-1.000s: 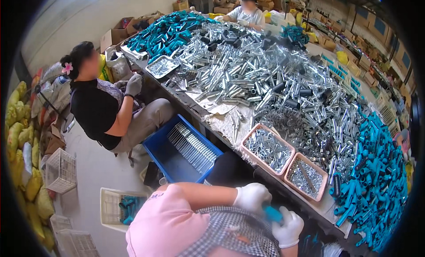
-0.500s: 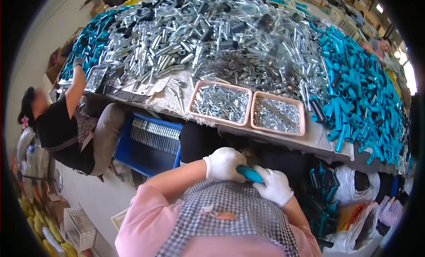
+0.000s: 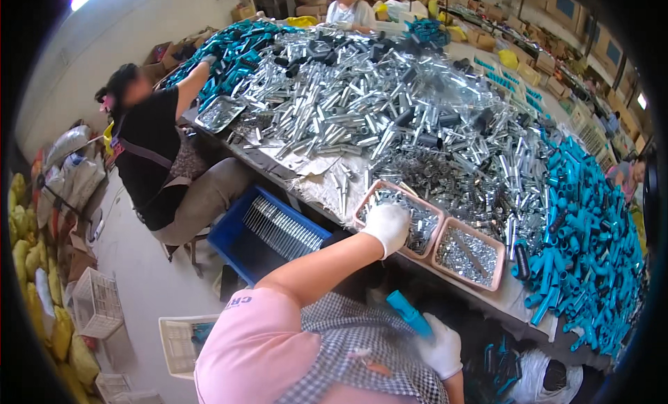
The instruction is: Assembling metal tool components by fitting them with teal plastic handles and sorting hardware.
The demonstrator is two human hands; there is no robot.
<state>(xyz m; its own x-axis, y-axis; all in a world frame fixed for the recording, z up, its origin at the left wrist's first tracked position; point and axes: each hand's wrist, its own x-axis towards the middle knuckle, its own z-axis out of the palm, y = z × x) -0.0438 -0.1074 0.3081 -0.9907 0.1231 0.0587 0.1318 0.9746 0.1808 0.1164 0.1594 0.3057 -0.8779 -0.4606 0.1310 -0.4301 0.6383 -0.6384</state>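
My left hand (image 3: 388,226), in a white glove, reaches into a pink tray (image 3: 360,212) of small metal pins (image 3: 423,219). Its fingertips are hidden among the parts, so I cannot tell whether they hold any. Low in front of my apron, my gloved right hand (image 3: 441,348) is closed around the lower end of a teal plastic handle (image 3: 408,312), a tube-like piece that tilts up to the left. A second pink tray (image 3: 495,282), with tiny silver parts and a flat metal strip, stands just right of the first.
Heaps of metal tubes (image 3: 327,112) cover the table, with a pile of teal handles (image 3: 588,230) on the right. A blue crate (image 3: 229,254) of metal parts stands left below the edge. A co-worker in black (image 3: 149,146) sits at the left; another person (image 3: 351,14) is across the table.
My left hand has left the teal handle and moved up and forward into the pin tray. The handle stays in my right hand, now tilted upward. The view has swung left and upward.
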